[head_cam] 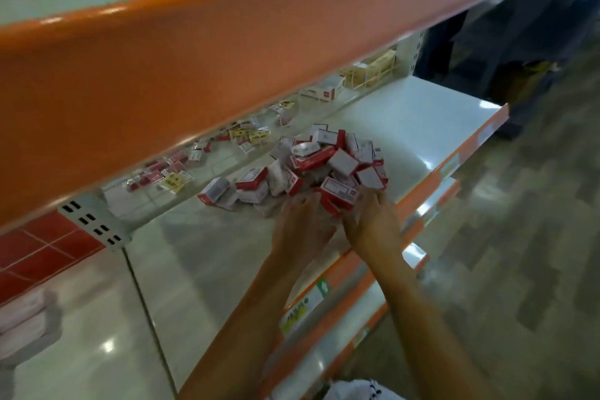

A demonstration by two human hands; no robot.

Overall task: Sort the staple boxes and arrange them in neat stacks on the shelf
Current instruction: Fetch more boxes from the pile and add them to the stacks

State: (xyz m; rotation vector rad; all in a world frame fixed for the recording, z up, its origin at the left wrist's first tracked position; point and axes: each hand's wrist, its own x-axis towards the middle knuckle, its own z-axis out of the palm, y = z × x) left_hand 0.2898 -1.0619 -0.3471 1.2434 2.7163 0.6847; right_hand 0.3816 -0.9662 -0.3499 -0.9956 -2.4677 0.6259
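Both hands reach side by side, backs up, to the near edge of the heap: the left hand [302, 226] and the right hand [373, 221] flank one tilted box [337, 196], fingertips against it. Blur hides whether either hand grips it. The staple boxes [328, 166], red and white, lie jumbled in a loose pile on the pale shelf [406, 114], near its orange front edge.

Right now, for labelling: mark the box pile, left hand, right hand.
box pile [344, 162]: head view, a middle box.
left hand [302, 227]: head view, its back.
right hand [373, 224]: head view, its back.
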